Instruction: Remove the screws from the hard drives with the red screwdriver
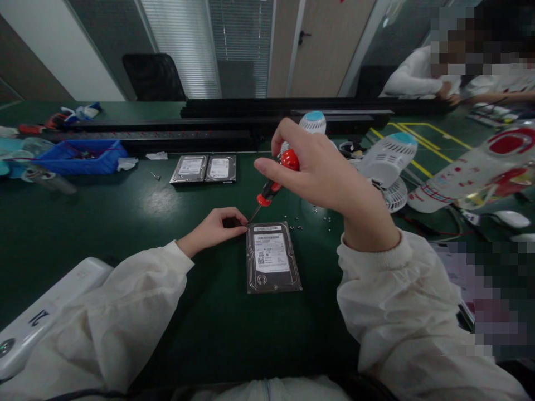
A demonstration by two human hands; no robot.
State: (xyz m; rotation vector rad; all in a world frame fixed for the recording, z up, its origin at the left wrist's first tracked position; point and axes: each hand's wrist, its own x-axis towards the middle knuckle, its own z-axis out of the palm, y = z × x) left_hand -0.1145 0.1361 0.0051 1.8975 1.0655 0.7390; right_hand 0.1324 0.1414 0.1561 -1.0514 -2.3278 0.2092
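A hard drive (273,259) lies label side up on the dark green table in front of me. My right hand (311,161) is closed around the handle of a red and black screwdriver (271,188), held at a slant. Its thin shaft points down to the drive's far left corner. At that corner my left hand (221,227) has thumb and forefinger brought together beside the screwdriver tip. Whatever those fingertips hold, if anything, is too small to make out. Several small screws (297,226) are scattered to the right of the drive.
Two more hard drives (204,169) lie side by side farther back. A blue tray (83,159) sits at the left, and a white device (54,312) lies by my left sleeve. White fans (388,161) and a large bottle (468,170) are at the right. Another person's sleeve (412,75) shows beyond.
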